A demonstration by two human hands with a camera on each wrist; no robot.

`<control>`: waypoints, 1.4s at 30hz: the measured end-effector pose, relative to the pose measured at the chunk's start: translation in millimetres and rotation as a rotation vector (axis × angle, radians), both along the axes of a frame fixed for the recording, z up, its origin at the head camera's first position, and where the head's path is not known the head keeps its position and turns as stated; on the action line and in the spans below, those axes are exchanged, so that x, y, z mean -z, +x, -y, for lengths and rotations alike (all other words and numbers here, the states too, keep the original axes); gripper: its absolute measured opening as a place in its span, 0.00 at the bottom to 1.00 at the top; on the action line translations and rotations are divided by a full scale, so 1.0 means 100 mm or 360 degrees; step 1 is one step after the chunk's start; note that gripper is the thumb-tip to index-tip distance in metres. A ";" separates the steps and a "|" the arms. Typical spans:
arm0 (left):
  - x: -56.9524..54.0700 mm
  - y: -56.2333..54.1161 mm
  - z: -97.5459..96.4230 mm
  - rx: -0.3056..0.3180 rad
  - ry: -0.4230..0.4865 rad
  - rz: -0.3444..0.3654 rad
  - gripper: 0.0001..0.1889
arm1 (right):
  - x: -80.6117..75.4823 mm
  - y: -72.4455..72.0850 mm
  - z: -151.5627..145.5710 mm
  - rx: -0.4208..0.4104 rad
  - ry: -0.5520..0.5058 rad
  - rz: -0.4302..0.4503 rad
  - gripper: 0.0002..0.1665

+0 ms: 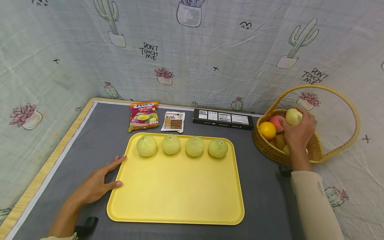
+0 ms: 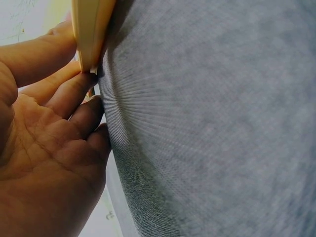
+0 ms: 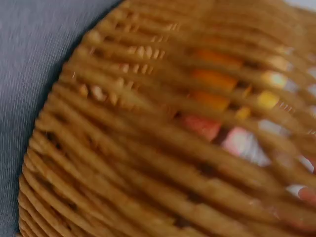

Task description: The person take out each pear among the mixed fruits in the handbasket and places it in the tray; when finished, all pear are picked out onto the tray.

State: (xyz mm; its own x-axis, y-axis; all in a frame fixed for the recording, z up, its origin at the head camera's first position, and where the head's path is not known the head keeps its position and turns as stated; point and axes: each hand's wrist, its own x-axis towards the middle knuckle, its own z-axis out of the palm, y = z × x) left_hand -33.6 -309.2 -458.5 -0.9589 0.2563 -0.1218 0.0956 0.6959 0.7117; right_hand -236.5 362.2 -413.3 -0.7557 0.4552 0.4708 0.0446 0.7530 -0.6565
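Observation:
At the wicker basket on the right, my right hand grips a pale yellow-green round fruit by its side, near the rim. Beside that fruit lie a red fruit and an orange; another pale fruit is partly hidden behind my wrist. Basket weave fills most of the right wrist view, with a bit of fingertip at the right edge. My left hand rests with its fingertips and thumb on the left rim of the yellow tray. Several pale green round fruits stand in a row along the tray's back.
Behind the tray lie a colourful fruit candy bag, a small white-and-brown packet and a long black box. The basket's tall handle arches to the right. A cactus-print cloth hangs behind the grey table.

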 end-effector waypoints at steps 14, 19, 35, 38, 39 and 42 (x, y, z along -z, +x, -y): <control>-0.01 0.00 -0.01 0.0003 0.0006 0.0024 0.49 | 0.07 -0.19 -0.28 0.0052 0.0012 0.0310 0.48; -0.02 0.00 -0.01 -0.0002 -0.0002 0.0034 0.50 | 0.07 -0.25 -0.36 0.0044 0.0046 0.0389 0.48; -0.02 0.00 -0.02 -0.0011 -0.0014 0.0038 0.50 | 0.06 -0.29 -0.42 0.0018 0.0032 0.0514 0.48; -0.02 0.00 -0.02 -0.0013 -0.0009 0.0038 0.50 | 0.06 -0.27 -0.41 0.0032 0.0032 0.0477 0.48; -0.02 0.00 -0.02 -0.0014 -0.0005 0.0037 0.50 | 0.05 -0.26 -0.40 0.0036 0.0029 0.0459 0.48; -0.01 0.00 -0.01 -0.0017 -0.0002 0.0038 0.50 | 0.02 -0.24 -0.37 0.0049 0.0024 0.0409 0.49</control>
State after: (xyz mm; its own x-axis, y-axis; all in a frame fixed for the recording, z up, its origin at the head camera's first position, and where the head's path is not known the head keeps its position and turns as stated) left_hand -33.8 -308.3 -457.1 -0.9583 0.2462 -0.1453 0.0712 0.6977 0.7128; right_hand -260.8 399.4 -415.4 -0.8373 0.4743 0.2719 0.2315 0.7582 -0.6096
